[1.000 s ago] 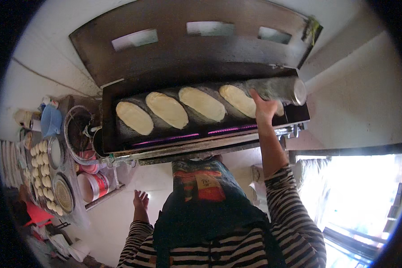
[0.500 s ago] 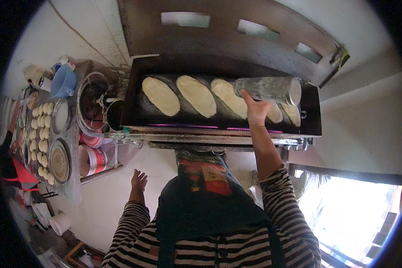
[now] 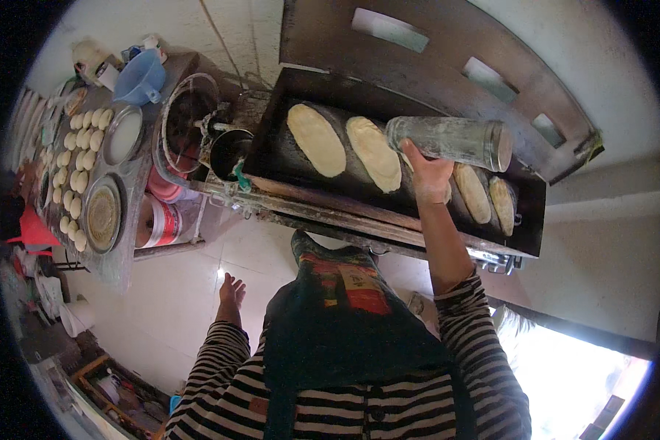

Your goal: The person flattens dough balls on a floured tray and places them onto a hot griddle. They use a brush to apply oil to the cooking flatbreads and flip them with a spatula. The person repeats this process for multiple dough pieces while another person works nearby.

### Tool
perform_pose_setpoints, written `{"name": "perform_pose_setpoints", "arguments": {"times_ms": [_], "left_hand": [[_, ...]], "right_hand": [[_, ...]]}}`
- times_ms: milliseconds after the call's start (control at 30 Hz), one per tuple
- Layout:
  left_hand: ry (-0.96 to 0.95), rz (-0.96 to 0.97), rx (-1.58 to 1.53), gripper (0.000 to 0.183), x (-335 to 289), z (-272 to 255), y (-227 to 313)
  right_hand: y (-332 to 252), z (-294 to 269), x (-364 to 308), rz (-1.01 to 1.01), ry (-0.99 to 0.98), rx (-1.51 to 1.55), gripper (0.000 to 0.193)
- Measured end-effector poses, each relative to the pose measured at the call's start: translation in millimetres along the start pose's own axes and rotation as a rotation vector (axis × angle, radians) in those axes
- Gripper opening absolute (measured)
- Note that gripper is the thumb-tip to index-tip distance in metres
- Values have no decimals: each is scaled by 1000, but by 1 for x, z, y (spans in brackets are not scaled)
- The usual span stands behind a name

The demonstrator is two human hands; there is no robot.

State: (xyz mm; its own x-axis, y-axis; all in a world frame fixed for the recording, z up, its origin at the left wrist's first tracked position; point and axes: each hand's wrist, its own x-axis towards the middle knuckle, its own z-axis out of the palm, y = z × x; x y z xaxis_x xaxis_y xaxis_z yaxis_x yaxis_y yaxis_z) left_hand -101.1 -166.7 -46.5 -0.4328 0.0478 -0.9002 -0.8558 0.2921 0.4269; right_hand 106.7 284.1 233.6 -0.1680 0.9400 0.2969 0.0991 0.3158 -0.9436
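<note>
My right hand (image 3: pixel 431 174) is closed round a floury, grey-green cylindrical jar (image 3: pixel 447 141) with a shiny metal end. The jar lies sideways above a long dark griddle box (image 3: pixel 323 192). Several flat oval dough pieces rest in the box, including a pale one (image 3: pixel 317 139) at the left and a browned, narrower one (image 3: pixel 502 204) at the right. Hand and jar hide most of the middle dough piece. My left hand (image 3: pixel 232 290) hangs above the floor, open, its fingers apart and nothing in it.
A raised metal lid (image 3: pixel 447 44) with cut-out slots stands behind the box. On the left table are several dough balls (image 3: pixel 81 160), a round tray (image 3: pixel 103 214), a plate (image 3: pixel 123 136) and a blue pitcher (image 3: pixel 139 77). A dark pot (image 3: pixel 231 152) stands beside the box. A red-and-white bucket (image 3: pixel 161 222) sits below.
The view has turned, so the griddle box now slants down to the right. My right hand with the jar has shifted left relative to the dough pieces. The left hand still hangs open.
</note>
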Motion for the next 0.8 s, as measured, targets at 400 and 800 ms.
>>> {"name": "perform_pose_setpoints", "arguments": {"times_ms": [400, 800], "left_hand": [[-11, 68, -199, 63, -13, -8, 3], [54, 61, -284, 67, -6, -45, -27]], "right_hand": [[32, -5, -29, 119, 17, -327, 51], [-18, 49, 5, -144, 68, 67, 48]]}}
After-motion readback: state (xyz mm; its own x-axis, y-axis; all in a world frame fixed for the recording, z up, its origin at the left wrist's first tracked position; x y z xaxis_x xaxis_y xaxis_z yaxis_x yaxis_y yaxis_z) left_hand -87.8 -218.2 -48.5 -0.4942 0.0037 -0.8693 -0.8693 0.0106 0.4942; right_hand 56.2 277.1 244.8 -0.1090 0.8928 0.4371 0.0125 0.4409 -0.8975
